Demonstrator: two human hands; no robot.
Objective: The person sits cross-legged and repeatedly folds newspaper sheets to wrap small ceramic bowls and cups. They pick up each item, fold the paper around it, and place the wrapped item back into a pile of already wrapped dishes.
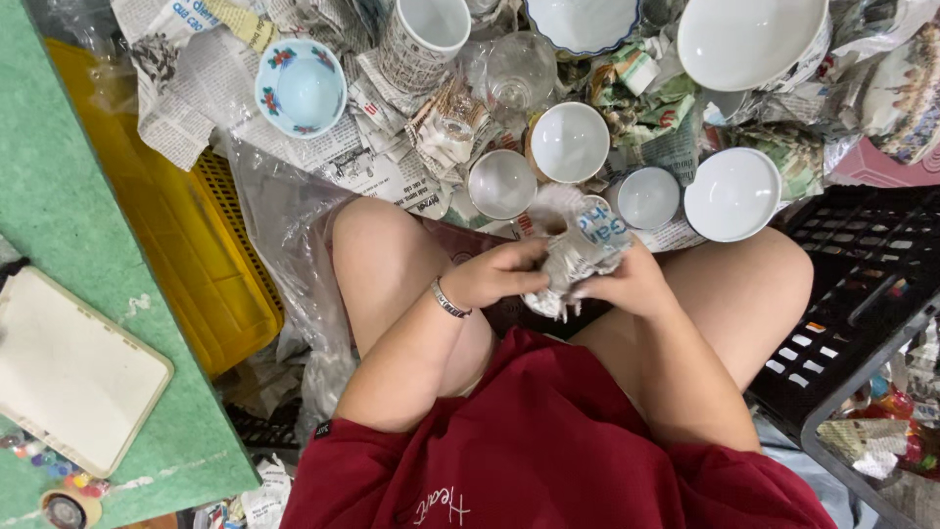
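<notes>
Between my knees I hold a small item wrapped in crumpled newspaper point(580, 245). My left hand point(499, 274), with a bracelet on its wrist, grips the bundle from the left. On the right side, my right hand point(632, 284) closes on the paper. What is inside the wrapping is hidden. Just beyond the bundle stand several white cups and bowls: a cup point(501, 183), a bowl point(570, 142), a small cup point(647, 198) and a wider bowl point(731, 194).
Crumpled newspaper covers the floor ahead, with a blue flowered bowl point(301, 86), a patterned mug point(424, 39), a glass point(519, 71) and a large white bowl point(749, 39). A yellow crate point(176, 225) lies left, a black crate point(862, 294) right, a green surface with a white tablet point(73, 367) at far left.
</notes>
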